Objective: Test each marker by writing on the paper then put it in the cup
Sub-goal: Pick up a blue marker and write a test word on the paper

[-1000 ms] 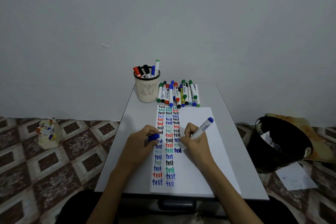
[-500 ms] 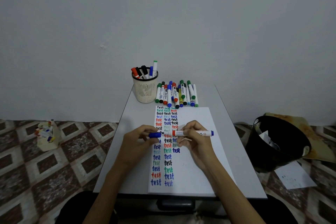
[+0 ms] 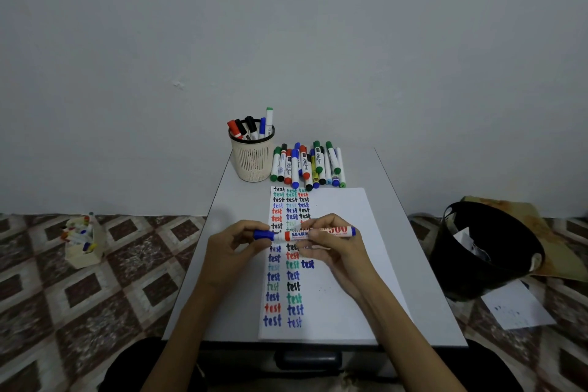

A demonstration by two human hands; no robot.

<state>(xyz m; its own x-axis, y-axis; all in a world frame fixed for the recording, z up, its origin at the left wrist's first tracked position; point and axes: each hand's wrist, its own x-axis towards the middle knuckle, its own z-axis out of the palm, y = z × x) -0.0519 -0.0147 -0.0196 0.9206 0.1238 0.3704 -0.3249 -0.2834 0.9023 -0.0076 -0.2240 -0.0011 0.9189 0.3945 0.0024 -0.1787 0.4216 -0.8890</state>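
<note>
The person's left hand [image 3: 232, 251] pinches a small blue cap [image 3: 263, 235] between thumb and fingertips. The right hand [image 3: 337, 251] grips the barrel of a white marker with a red printed label [image 3: 318, 233], held level and crosswise just above the white sheet of paper [image 3: 343, 296]. Cap and barrel meet end to end. I cannot tell whether the cap is fully seated, but the two-handed hold looks meant for pressing it home.

The cream perforated plastic cup [image 3: 253, 162] stands at the desk's far left corner, with several markers upright in it and room among them. Just beside it, along the far edge, lies a row of capped markers [image 3: 307, 165], presumably untested.

The way from the hands to the cup runs over the written columns and the bare grey desk [image 3: 229, 296], with nothing standing in it. The row lies to the right of that line. A black bin [image 3: 483, 251] sits on the floor off the right edge.
</note>
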